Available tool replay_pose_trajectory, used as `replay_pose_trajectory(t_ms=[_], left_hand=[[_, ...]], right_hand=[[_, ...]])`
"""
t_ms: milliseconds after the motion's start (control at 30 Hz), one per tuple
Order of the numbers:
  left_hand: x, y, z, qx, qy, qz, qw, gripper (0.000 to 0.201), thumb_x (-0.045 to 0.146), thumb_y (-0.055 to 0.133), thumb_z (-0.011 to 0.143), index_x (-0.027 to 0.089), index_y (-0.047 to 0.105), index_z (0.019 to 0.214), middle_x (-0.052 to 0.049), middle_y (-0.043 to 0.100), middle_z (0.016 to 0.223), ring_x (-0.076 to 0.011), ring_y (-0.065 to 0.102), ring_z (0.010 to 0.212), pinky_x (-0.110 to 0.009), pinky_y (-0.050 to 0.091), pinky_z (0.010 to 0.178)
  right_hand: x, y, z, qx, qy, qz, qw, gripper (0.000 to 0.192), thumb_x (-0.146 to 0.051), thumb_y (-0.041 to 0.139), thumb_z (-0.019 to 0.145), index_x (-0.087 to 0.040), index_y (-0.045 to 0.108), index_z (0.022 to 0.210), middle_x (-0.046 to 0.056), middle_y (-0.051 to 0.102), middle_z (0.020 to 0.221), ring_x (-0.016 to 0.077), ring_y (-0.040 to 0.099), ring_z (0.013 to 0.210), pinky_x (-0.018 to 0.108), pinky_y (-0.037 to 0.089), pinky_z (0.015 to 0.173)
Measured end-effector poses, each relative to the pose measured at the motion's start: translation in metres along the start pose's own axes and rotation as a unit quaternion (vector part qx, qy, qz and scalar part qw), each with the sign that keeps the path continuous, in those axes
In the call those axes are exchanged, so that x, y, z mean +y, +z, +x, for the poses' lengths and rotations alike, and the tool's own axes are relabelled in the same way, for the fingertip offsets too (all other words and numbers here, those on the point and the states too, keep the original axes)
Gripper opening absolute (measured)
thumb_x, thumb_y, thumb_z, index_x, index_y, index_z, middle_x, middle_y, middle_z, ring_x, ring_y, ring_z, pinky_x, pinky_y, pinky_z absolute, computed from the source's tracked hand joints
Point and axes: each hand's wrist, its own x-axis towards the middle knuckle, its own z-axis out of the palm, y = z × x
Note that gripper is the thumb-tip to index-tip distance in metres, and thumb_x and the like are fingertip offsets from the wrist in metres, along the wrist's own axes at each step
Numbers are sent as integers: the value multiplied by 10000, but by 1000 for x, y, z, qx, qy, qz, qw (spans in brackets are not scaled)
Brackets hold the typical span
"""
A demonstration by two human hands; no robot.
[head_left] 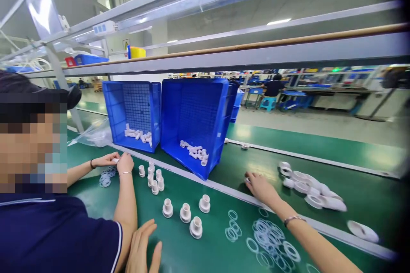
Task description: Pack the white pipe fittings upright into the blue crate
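My left hand is at the bottom edge, fingers stretched and thumb apart, with nothing in it. It is beside the co-worker's forearm and near several white flanged pipe fittings standing upright on the green table. My right hand reaches over the dark green strip beyond the metal rail, fingers curled down. A small pale bit shows at its fingertips, mostly hidden, so its kind is unclear. Below my right forearm lies a loose pile of thin translucent rings. More white fittings lie on the strip to the right of this hand.
Two blue crates lie tipped on their sides, with white fittings inside. At left a co-worker's hands hold a small white piece near more rings. A metal rail crosses the table; a shelf beam runs overhead.
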Motion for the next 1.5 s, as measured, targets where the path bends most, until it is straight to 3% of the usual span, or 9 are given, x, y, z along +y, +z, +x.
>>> replay_pose_trajectory(t_ms=[133,267,500,733,867,1067,1233,1367,1500], left_hand=[[-8,29,32,-8,-85,-35,996,388,365,320,1011,205,444,1342,-123,544,1225,-258,526,1178,-501,477,930],[-12,63,63,-49,-154,-108,981,511,396,86,1049,180,480,1293,-123,588,1194,-214,555,1181,-426,480,974],[37,72,41,-160,-259,-298,905,705,687,195,978,153,489,1331,-110,482,1365,-177,442,1277,-386,310,1145],[17,49,20,-92,-260,-241,930,590,628,248,994,197,469,1332,-81,433,1407,-179,399,1319,-413,256,1180],[8,40,19,-58,-204,-179,961,449,511,295,1017,195,482,1275,-98,469,1330,-181,495,1192,-399,398,1071],[31,42,26,-129,30,-16,991,298,173,360,967,236,513,1214,-93,479,1290,-225,501,1175,-425,481,952],[32,40,41,-187,92,40,977,286,66,367,914,202,510,1120,-70,475,1295,-232,506,1098,-442,495,894],[30,29,63,-246,170,98,949,319,19,374,868,172,509,1113,-35,370,1465,-246,458,1182,-450,482,942],[34,24,89,-326,231,137,906,316,34,410,845,154,549,1101,-18,405,1459,-243,430,1234,-441,448,1003]], right_hand=[[6,6,5,24,12,42,999,240,-179,277,989,-60,484,996,218,598,978,306,579,948,379,411,826],[-22,-32,-16,24,-24,136,990,248,-339,351,989,-152,448,857,132,605,869,216,578,804,329,441,717],[-189,-87,-41,45,-366,319,873,238,-366,434,994,-159,545,950,100,532,1183,160,530,1033,310,425,943],[-295,-37,1,23,-380,150,912,222,-278,480,986,-85,587,1009,127,516,1125,186,526,965,317,450,859],[-288,-37,-2,1,-381,84,921,332,-369,454,997,-96,643,996,128,528,1113,219,529,980,332,442,819],[-226,-74,-23,-35,-382,2,924,200,-196,485,940,-80,637,998,131,569,1086,244,538,991,355,425,840],[-166,-115,-95,-48,-355,192,914,291,-418,429,1003,-185,603,1000,58,520,1167,149,527,970,296,432,866],[-158,-101,-146,-117,-359,203,903,172,-355,512,959,-229,626,985,24,450,1334,173,548,1075,342,449,924],[-172,-66,-146,-91,-387,110,911,157,-292,527,942,-196,615,1029,43,497,1311,207,585,1046,365,497,887]])
